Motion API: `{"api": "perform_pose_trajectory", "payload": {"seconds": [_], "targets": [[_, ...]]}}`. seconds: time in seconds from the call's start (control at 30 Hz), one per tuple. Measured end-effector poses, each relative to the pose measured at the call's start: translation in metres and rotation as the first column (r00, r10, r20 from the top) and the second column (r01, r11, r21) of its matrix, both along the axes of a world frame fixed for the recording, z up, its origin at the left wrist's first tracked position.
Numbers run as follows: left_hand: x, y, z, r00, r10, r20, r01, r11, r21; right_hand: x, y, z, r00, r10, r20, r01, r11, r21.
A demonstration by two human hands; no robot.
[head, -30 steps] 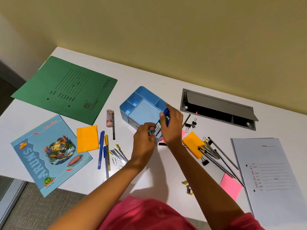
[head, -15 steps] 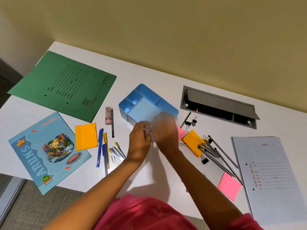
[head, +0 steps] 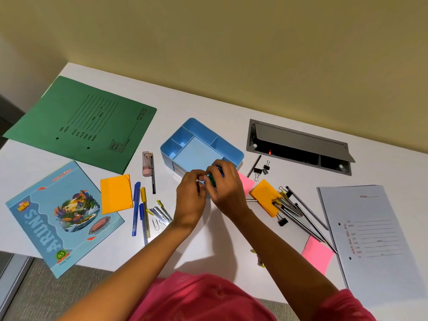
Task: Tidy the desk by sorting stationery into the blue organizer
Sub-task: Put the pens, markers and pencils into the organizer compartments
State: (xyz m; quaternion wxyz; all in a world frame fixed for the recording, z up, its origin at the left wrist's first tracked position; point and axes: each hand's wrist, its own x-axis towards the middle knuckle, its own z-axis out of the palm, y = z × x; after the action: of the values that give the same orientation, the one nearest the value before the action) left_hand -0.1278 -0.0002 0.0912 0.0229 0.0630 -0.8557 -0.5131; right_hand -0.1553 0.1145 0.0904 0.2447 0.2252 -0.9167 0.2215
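Observation:
The blue organizer (head: 228, 144) stands mid-desk with several open compartments. Right in front of it both my hands meet. My right hand (head: 225, 189) grips a small green-and-blue item (head: 214, 177), mostly hidden by the fingers. My left hand (head: 191, 193) pinches at its near end; what its fingertips hold is hidden. Blue and yellow pens (head: 139, 207) lie to the left. An orange sticky pad (head: 264, 196) and a bunch of grey pencils (head: 303, 216) with binder clips lie to the right.
A green folder (head: 85, 119) and a blue notebook (head: 60, 216) lie at the left. Another orange pad (head: 115, 193) and a pink eraser (head: 146, 163) sit near the pens. A grey cable hatch (head: 298, 147) is behind right. A white file (head: 375, 239) and pink notes (head: 317, 253) lie at the right.
Both hands stayed together at the organizer's front edge. The small green-and-blue item, hidden half a second ago, shows again in my right hand's fingers.

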Motion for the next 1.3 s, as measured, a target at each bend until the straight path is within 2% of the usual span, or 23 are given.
{"api": "perform_pose_trajectory", "payload": {"seconds": [0.2,0.3,0.43,0.57,0.67,0.8,0.9,0.97,1.07,1.2,1.3], "targets": [[0.005,-0.004,-0.003,0.999,-0.009,-0.041,0.009,1.000,0.011,0.003,0.005,0.002,0.988,0.002,0.155,0.013,0.995,-0.097],[0.011,-0.012,-0.005,0.999,0.003,-0.050,-0.002,1.000,0.016,0.010,0.009,0.014,0.986,-0.022,0.164,0.050,0.985,-0.167],[0.023,-0.028,-0.006,0.999,0.047,0.007,-0.046,0.999,-0.022,0.025,0.012,0.027,0.978,-0.128,0.163,0.160,0.966,-0.201],[0.038,-0.048,-0.005,0.990,0.129,0.055,-0.128,0.991,-0.035,0.050,0.004,0.022,0.956,-0.178,0.233,0.227,0.953,-0.200],[0.051,-0.067,-0.007,0.979,0.190,0.077,-0.190,0.982,-0.007,0.068,-0.007,0.012,0.952,-0.111,0.287,0.170,0.967,-0.192],[0.070,-0.100,-0.020,0.954,0.292,0.073,-0.284,0.953,-0.106,0.083,-0.032,-0.002,0.934,0.074,0.351,0.005,0.976,-0.219],[0.081,-0.124,-0.034,0.942,0.319,0.098,-0.294,0.932,-0.213,0.088,-0.056,-0.024,0.886,0.213,0.411,-0.191,0.977,-0.095],[0.087,-0.136,-0.042,0.941,0.319,0.116,-0.278,0.919,-0.280,0.086,-0.075,-0.030,0.792,0.205,0.575,-0.227,0.973,-0.034],[0.093,-0.145,-0.048,0.937,0.325,0.131,-0.275,0.914,-0.297,0.079,-0.106,-0.038,0.733,0.079,0.675,-0.203,0.973,0.106],[0.095,-0.147,-0.053,0.932,0.311,0.185,-0.255,0.927,-0.275,0.066,-0.140,-0.044,0.756,0.008,0.654,-0.133,0.981,0.141],[0.094,-0.149,-0.058,0.926,0.306,0.222,-0.241,0.930,-0.276,0.054,-0.156,-0.046,0.733,-0.106,0.672,-0.020,0.984,0.177]]}}
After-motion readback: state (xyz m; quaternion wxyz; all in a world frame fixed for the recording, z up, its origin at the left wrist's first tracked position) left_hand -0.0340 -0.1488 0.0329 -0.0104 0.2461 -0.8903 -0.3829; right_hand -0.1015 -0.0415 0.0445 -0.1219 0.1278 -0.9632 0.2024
